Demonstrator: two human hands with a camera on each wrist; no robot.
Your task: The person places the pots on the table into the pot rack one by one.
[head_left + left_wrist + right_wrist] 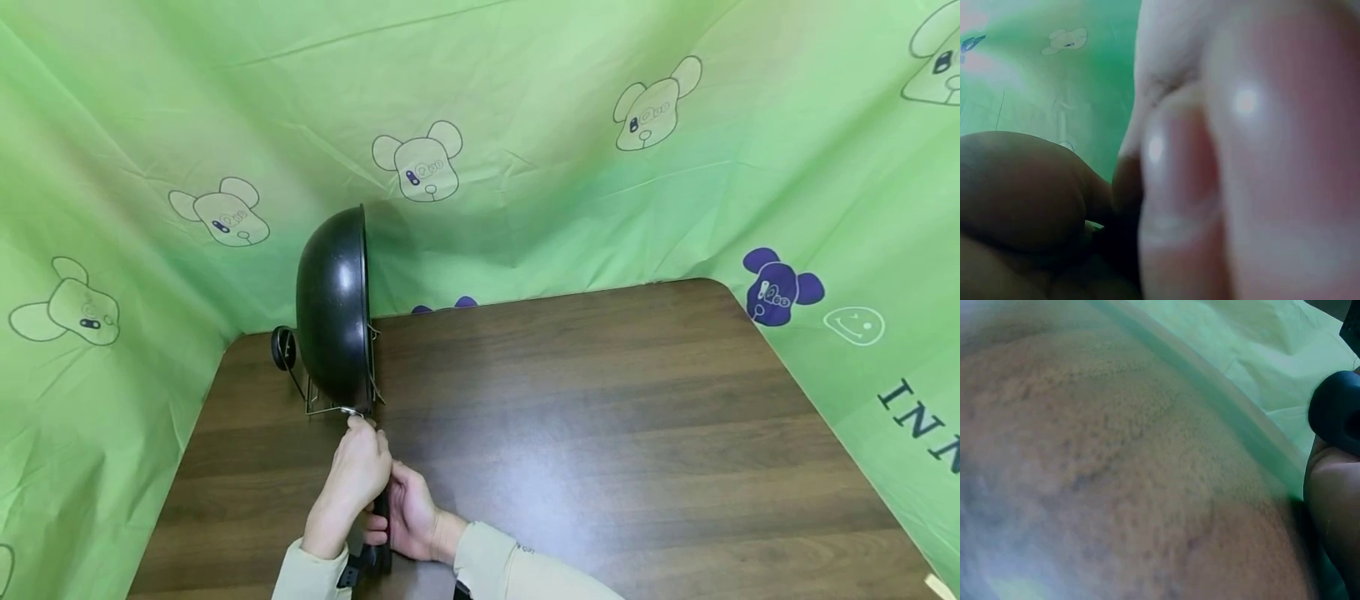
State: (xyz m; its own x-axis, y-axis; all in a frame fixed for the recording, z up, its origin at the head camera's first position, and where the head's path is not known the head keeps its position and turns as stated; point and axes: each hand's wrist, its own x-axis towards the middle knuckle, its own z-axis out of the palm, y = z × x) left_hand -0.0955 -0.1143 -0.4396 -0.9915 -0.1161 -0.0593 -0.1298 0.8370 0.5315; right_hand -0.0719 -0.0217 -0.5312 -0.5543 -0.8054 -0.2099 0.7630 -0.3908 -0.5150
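Note:
A black wok point(333, 308) stands on its edge at the left of the table, its rounded underside facing left and its rim to the right. It sits in a thin wire rack point(322, 410). The wok's dark handle point(382, 508) points toward me. My left hand point(358, 467) curls around the handle near the metal joint at the wok's lower edge. Lower on the handle, my right hand point(412, 512) grips it, fingertips showing on its left side. Blurred fingers fill much of the left wrist view; in the right wrist view a rounded black handle end point(1338, 412) shows beside my hand.
A round black knob-like piece point(283, 347) stands left of the wok by the rack. The brown wooden table point(600, 433) extends to the right. A green cloth point(525, 200) with bear-head prints hangs behind and along both sides.

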